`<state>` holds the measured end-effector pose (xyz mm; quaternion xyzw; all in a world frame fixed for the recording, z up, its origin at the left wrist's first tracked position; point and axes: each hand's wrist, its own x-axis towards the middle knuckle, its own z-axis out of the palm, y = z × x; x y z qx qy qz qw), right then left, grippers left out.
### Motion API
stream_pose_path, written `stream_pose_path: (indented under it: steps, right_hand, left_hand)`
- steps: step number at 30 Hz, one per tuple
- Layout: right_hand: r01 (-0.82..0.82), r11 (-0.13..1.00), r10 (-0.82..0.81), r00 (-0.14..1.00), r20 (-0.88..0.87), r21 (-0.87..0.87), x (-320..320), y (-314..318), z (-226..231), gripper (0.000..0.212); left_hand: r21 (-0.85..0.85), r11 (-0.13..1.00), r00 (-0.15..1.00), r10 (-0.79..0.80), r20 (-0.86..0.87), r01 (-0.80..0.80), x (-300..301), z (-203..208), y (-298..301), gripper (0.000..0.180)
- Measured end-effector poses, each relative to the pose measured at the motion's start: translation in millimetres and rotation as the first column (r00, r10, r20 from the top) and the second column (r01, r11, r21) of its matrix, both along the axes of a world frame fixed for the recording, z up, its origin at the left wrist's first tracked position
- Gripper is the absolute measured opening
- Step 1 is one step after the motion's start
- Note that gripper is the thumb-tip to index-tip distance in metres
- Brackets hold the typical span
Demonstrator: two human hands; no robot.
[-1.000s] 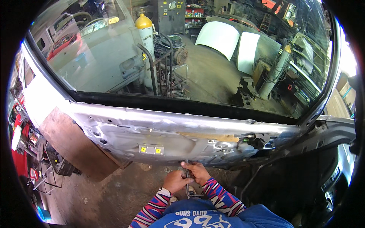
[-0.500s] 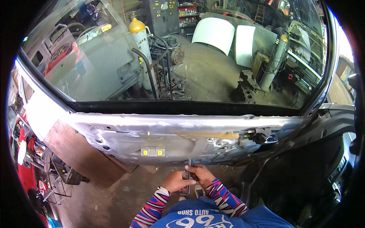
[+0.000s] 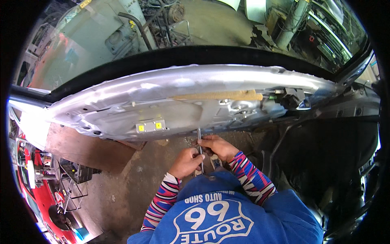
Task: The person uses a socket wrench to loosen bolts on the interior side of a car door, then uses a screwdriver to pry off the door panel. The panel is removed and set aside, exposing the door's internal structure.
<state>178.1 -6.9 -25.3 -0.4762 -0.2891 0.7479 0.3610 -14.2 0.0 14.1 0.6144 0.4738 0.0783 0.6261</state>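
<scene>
My left hand (image 3: pixel 187 163) and my right hand (image 3: pixel 219 147) meet close together in front of the car door (image 3: pixel 183 112). Both are closed on a slim metal rod (image 3: pixel 199 135), which looks like a bar tool. Its far end reaches the lower edge of the door, though I cannot tell whether it touches. The left fingers pinch the rod lower down, and the right thumb and fingers press it higher up. Its near end runs toward my blue shirt. The door shows bare silver metal, with a small bracket (image 3: pixel 150 126) bearing two yellow squares.
Window glass (image 3: pixel 211 24) rises above the door. A brown board (image 3: pixel 87 148) stands at left, near a metal rack (image 3: pixel 75 179) and a red car (image 3: pixel 40 203). The dark vehicle interior (image 3: pixel 333 158) lies at right. A black latch-like part (image 3: pixel 292 98) sits on the door.
My view has tilted downward, so the door sits higher in the picture. My left hand has shifted its grip, and more of the rod shows between the hands.
</scene>
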Motion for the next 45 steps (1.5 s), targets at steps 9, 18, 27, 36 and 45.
stream_pose_path:
  steps: [9, 18, 27, 36, 45]
  right_hand:
    - [0.183, 0.98, -0.182, 0.983, 0.024, -0.077, -16.2, -0.9, 11.3, 0.026]
    - [0.083, 0.994, -0.093, 0.986, 0.138, 0.076, -5.2, 1.4, 9.2, 0.042]
    - [0.202, 0.978, -0.196, 0.975, 0.108, -0.044, -5.4, 4.6, 11.8, 0.035]
    - [0.295, 0.954, -0.3, 0.926, 0.228, 0.055, -20.9, 5.7, -5.5, 0.047]
    - [0.183, 0.981, -0.184, 0.983, -0.012, -0.063, -3.5, 6.1, 5.8, 0.031]
  left_hand:
    - [0.035, 0.998, 0.995, -0.054, -0.081, 0.057, 0.2, 22.2, 10.5, 0.034]
    - [-0.128, 0.99, 0.984, 0.087, 0.157, -0.067, 9.6, 10.7, 0.7, 0.031]
    - [-0.242, 0.968, 0.994, 0.084, 0.066, -0.066, 7.8, 20.8, 4.4, 0.038]
    - [-0.022, 1.0, 1.0, 0.005, 0.02, -0.005, 7.6, 9.5, 6.5, 0.036]
    - [-0.32, 0.947, 0.98, 0.057, 0.189, 0.007, 7.8, 0.8, 13.0, 0.032]
